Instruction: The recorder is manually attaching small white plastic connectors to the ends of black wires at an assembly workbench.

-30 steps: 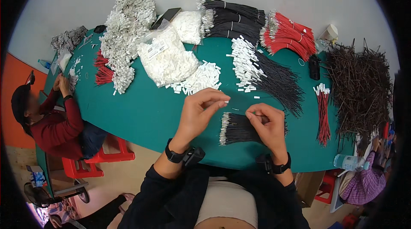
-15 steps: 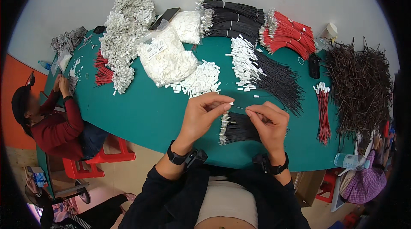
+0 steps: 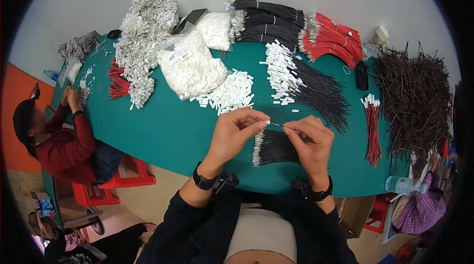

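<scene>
Beyond and left of the black wire bundle (image 3: pixel 276 148) lie loose white connectors (image 3: pixel 228 91). Near its left end, the left hand (image 3: pixel 235 134), fingertips closed, pinches a single connector (image 3: pixel 268 122); by the bundle's far edge, a thin wire (image 3: pixel 277 125) points at it, pinched in the right hand (image 3: pixel 312 140).

My left hand (image 3: pixel 234 133) could pass leftward over the smooth green tabletop (image 3: pixel 163 133); heaped small white plastic pieces (image 3: pixel 229 92) obstruct ahead.
</scene>
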Motion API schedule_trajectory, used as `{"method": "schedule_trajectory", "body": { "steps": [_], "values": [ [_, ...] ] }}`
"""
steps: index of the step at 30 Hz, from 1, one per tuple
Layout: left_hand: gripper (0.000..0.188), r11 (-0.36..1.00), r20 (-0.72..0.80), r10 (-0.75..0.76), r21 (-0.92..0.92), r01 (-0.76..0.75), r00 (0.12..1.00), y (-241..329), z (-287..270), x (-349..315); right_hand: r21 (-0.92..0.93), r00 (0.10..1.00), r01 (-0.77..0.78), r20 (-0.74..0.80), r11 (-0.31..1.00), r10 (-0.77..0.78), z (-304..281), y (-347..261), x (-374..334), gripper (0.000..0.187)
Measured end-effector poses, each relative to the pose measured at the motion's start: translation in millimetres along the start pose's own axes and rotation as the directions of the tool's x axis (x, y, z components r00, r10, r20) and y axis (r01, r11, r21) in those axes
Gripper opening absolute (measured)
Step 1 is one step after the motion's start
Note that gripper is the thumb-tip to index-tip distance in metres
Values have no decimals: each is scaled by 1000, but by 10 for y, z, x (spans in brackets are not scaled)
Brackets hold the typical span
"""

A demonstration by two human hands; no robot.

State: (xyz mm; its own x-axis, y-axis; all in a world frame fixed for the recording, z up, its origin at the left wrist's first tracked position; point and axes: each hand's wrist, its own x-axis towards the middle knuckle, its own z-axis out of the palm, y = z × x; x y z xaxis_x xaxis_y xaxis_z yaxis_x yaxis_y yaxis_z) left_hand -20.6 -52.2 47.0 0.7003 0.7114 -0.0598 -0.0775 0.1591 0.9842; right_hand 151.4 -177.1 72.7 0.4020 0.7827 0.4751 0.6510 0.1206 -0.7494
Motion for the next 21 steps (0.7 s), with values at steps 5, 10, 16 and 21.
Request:
{"method": "schedule_trajectory", "body": {
  "steps": [5, 10, 16, 21],
  "values": [
    [15, 1000, 22, -8, -18, 9, 1000, 17, 18, 6, 0, 1000, 20, 3, 1000, -20, 12, -8, 6, 13],
    [14, 1000, 52, -17, -15, 18, 999, -4, 6, 7, -12, 996, 82, 19, 997, -82, 20, 5, 22, 14],
    [13, 999, 60, -31, -13, 32, 998, -32, 25, -6, -45, 990, 125, 64, 991, -122, 7, 2, 32, 15],
    [13, 996, 64, -54, -67, 58, 996, -23, 32, -2, -10, 990, 122, 67, 993, -121, 0, 30, 49, 13]
  ]
}}
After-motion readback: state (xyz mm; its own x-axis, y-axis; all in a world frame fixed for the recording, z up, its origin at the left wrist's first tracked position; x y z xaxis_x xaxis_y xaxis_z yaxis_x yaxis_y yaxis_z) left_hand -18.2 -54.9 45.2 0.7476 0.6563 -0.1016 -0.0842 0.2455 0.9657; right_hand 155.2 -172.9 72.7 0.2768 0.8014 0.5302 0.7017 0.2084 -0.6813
